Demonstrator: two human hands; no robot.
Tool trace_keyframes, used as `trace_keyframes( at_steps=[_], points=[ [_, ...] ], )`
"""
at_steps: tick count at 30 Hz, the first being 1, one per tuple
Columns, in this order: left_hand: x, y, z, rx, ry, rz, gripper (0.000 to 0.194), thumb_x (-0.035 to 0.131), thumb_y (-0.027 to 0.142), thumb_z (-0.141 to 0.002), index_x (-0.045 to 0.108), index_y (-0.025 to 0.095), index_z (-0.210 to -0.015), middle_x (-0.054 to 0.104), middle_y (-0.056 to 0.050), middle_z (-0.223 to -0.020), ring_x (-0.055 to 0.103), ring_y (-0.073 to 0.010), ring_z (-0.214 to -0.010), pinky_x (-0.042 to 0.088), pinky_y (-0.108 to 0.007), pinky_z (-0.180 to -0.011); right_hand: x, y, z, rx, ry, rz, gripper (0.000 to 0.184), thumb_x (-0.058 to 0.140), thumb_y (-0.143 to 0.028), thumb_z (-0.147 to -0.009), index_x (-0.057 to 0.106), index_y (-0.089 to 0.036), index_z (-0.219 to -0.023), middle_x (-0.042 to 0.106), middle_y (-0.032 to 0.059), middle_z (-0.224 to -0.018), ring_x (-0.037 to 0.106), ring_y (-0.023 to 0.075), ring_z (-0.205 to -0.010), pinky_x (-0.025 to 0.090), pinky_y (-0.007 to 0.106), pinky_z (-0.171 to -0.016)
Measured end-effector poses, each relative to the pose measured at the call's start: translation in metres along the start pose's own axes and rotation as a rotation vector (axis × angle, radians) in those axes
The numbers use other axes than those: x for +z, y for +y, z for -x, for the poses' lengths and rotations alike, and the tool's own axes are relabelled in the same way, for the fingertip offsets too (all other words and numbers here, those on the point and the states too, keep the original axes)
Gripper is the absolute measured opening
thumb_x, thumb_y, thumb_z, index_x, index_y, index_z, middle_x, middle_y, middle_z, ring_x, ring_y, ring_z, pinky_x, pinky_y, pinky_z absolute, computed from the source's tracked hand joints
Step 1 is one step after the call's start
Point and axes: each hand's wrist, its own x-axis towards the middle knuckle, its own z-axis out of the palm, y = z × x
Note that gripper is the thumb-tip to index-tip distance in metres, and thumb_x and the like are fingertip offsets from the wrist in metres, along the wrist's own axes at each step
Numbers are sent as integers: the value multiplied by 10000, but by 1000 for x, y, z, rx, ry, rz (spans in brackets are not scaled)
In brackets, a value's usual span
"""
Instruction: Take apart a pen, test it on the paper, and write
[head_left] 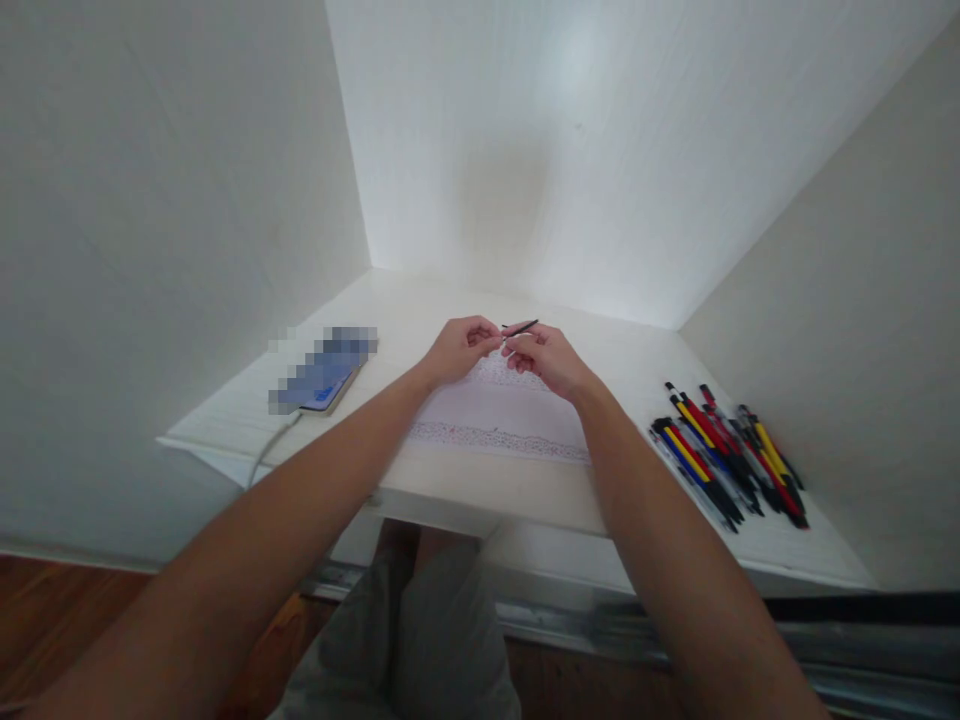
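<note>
Above the middle of the white desk, both hands meet with their fingertips nearly touching. My right hand [551, 358] is closed around a thin pen with a dark part [523, 328] that sticks up past the fingers. The rest of it is mostly hidden by the fingers. My left hand [461, 350] is closed in a pinch at the pen's left end; whatever lies between its fingertips is too small to make out. Under both hands lies a sheet of white paper [499, 410] with bands of small dark and reddish marks across it.
Many pens [724, 455] in black, red, yellow and blue lie heaped at the desk's right side. To the left rests a phone [330, 375], partly pixelated, with a white cable [274, 447] running over the front edge. White walls [517, 150] enclose the desk [420, 290].
</note>
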Motion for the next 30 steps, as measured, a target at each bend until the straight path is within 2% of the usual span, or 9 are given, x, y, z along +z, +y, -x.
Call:
trace_keyframes(
  at_steps=[4,8,11,16,18,22,25,27,30],
  points=[
    [-2,-6,0,2,-26,-7,102,685,227,-849,693,134,-809,697,-28,-743,578,-108,-668,436,-226,-640,4,-3,3,37,49,-87,236,746,-384,-817,700,-153,-808,694,62,-787,615,130,-674,504,269,-633],
    [-12,-11,-2,-35,25,13,60,634,142,-866,691,136,-881,663,-10,-733,555,-96,-625,409,-223,-604,2,-5,3,100,129,-182,274,776,-404,-801,690,-150,-856,704,67,-835,628,128,-698,551,286,-704],
    [-15,-17,-3,-115,54,189,128,565,94,-892,671,140,-949,596,21,-667,493,-83,-538,373,-223,-541,0,-4,4,130,109,-197,290,822,-400,-769,686,-156,-846,701,56,-823,640,136,-728,582,301,-764],
    [-10,-24,1,-332,-44,606,82,592,117,-900,667,131,-931,550,22,-658,466,-82,-530,356,-225,-523,0,6,4,130,44,-182,292,875,-387,-726,706,-172,-831,736,75,-870,692,177,-831,614,354,-858],
    [-10,-25,1,-390,-69,688,55,623,162,-914,663,130,-892,547,17,-670,464,-79,-549,367,-220,-545,-4,10,2,127,75,-156,295,882,-387,-721,708,-175,-830,751,87,-866,710,193,-834,623,376,-861],
    [-13,-28,0,-412,-68,775,152,694,230,-912,636,126,-817,528,20,-675,456,-71,-579,371,-205,-568,-10,4,4,83,115,-5,332,893,-412,-697,724,-165,-839,769,96,-876,727,206,-803,634,385,-834],
    [-12,-35,-1,-404,-78,855,220,744,268,-887,620,115,-790,526,17,-692,468,-63,-593,361,-191,-559,5,-16,17,32,70,120,349,855,-470,-729,745,-158,-837,776,97,-872,731,217,-791,635,385,-805],
    [-11,-41,-3,-390,-85,878,246,761,288,-876,614,113,-785,529,15,-697,482,-61,-601,360,-182,-553,26,-30,33,37,-23,183,350,795,-498,-787,758,-155,-846,778,99,-849,733,222,-775,628,384,-781],
    [-9,-48,-6,-401,-81,915,246,752,287,-886,595,125,-787,528,19,-694,474,-54,-576,342,-167,-519,61,-38,63,43,-161,285,288,714,-448,-865,777,-167,-861,774,80,-801,721,203,-736,593,350,-740]
  ],
)
